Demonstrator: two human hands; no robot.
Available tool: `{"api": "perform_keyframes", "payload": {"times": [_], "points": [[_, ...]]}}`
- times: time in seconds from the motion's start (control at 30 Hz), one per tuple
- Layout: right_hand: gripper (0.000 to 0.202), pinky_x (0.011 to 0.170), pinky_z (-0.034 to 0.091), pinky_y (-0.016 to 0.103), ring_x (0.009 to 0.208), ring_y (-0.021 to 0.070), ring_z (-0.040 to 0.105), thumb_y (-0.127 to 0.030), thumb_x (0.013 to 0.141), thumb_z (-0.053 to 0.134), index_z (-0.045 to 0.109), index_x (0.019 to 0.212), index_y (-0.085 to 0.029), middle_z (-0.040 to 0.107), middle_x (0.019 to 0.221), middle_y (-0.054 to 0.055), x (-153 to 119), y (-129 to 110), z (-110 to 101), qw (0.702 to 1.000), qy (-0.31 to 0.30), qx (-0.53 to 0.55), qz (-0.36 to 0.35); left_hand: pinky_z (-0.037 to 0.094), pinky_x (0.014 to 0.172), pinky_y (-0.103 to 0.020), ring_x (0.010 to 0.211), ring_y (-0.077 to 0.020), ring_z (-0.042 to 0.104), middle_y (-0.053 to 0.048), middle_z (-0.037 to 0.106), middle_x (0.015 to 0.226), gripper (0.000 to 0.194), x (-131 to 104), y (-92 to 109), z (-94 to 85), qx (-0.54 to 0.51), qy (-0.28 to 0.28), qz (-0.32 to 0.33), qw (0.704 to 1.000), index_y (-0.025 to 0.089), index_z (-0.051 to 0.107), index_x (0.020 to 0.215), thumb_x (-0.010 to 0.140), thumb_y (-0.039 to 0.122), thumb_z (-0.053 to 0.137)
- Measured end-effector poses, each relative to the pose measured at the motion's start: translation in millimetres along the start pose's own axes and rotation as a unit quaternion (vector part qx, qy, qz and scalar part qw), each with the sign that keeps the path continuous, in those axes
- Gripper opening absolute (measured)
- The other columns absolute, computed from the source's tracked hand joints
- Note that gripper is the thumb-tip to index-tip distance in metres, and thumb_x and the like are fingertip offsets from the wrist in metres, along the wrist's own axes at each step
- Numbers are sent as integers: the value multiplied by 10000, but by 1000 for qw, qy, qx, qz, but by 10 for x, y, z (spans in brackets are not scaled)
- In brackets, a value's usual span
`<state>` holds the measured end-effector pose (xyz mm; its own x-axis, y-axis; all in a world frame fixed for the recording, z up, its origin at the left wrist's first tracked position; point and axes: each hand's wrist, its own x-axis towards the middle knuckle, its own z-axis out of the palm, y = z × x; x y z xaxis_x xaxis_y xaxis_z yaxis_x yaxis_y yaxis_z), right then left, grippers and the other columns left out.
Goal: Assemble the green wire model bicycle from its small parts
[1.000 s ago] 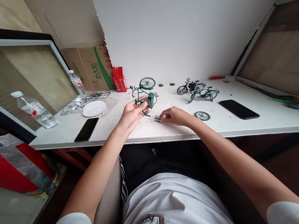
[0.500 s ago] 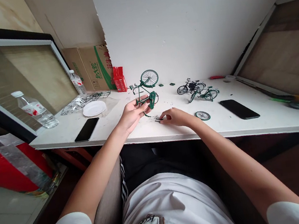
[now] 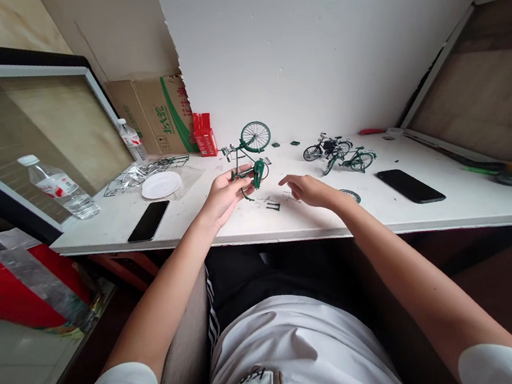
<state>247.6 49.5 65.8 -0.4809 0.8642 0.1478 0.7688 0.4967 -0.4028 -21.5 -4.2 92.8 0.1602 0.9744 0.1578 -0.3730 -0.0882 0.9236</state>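
Note:
My left hand (image 3: pixel 226 199) is closed around the frame of a model bicycle (image 3: pixel 259 171), green with one spoked wheel fitted and pointing away from me. The bicycle is held up above the table, and part of its frame is hidden by my fingers. My right hand (image 3: pixel 306 190) hovers over the table to the right of it, index finger stretched out and the other fingers curled, with nothing visible in it. Small dark green parts (image 3: pixel 273 206) lie between my hands. A loose spoked wheel (image 3: pixel 352 195) is partly covered by my right wrist.
Two finished-looking model bicycles, one black (image 3: pixel 313 153) and one green (image 3: pixel 360 160), stand at the back right. A phone (image 3: pixel 410 185) lies to the right, another phone (image 3: pixel 149 221) to the left. A white plate (image 3: pixel 161 185), water bottles (image 3: pixel 61 189) and a red box (image 3: pixel 204 135) are further left.
My right hand has left the small green parts and moved up and to the right, over part of the loose wheel. The bicycle in my left hand has barely shifted.

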Motion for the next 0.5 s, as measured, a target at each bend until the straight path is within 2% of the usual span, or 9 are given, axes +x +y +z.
{"api": "perform_keyframes", "payload": {"times": [0.13, 0.23, 0.3, 0.4, 0.5], "points": [[375, 734, 460, 284, 799, 197, 683, -244, 1092, 441, 701, 1351, -168, 797, 1005, 112, -10, 145, -186, 997, 31, -33, 56, 533, 957, -367, 1012, -229, 776, -141, 802, 1111, 437, 25, -26, -21, 9, 18, -15, 1000, 132, 705, 1243, 818, 139, 810], [353, 772, 503, 298, 899, 219, 717, -349, 1046, 582, 701, 1347, -207, 793, 1176, 112, -49, 316, -343, 991, -13, -72, 115, 539, 938, -350, 1021, -224, 775, -137, 802, 1114, 444, 39, -49, -39, 15, 22, -19, 999, 133, 701, 1244, 813, 140, 806], [415, 846, 534, 339, 1074, 284, 709, -379, 966, 690, 702, 1344, -209, 772, 1238, 121, -91, 445, -439, 980, -35, -133, 143, 538, 914, -332, 1012, -218, 777, -133, 804, 1104, 435, 44, -59, -48, 15, 20, -20, 999, 134, 700, 1244, 819, 141, 792], [576, 958, 544, 433, 1325, 392, 596, -448, 862, 791, 683, 1379, -218, 745, 1293, 136, -159, 603, -555, 961, -32, -201, 187, 535, 896, -318, 977, -208, 786, -126, 806, 1084, 413, 50, -66, -54, 11, 19, -22, 1000, 131, 700, 1235, 827, 135, 766], [637, 952, 553, 432, 1297, 373, 631, -456, 843, 803, 649, 1424, -246, 740, 1327, 110, -203, 679, -628, 954, -53, -186, 229, 532, 896, -318, 965, -207, 789, -124, 806, 1083, 405, 53, -67, -51, 10, 20, -21, 1000, 129, 700, 1226, 825, 126, 754]]}}
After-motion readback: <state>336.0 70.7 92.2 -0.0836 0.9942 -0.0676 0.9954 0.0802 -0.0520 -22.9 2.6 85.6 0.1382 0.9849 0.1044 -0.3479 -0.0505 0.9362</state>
